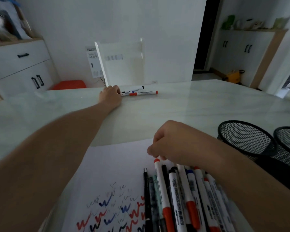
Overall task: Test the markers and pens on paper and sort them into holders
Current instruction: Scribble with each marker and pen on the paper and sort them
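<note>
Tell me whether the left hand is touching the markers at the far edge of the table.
Touching. In the head view the left hand covers the near ends of the far markers, fingers on them with no gap visible; whether it grips them is unclear.

One head-worn wide-angle view looks forward and down from above the table [199, 104]. Both forearms run up from the bottom edge; the paper [110, 161] sits close beneath the lens, the table's far edge and white wall lie farther off. Straight lines bow toward the frame's edges.
</note>
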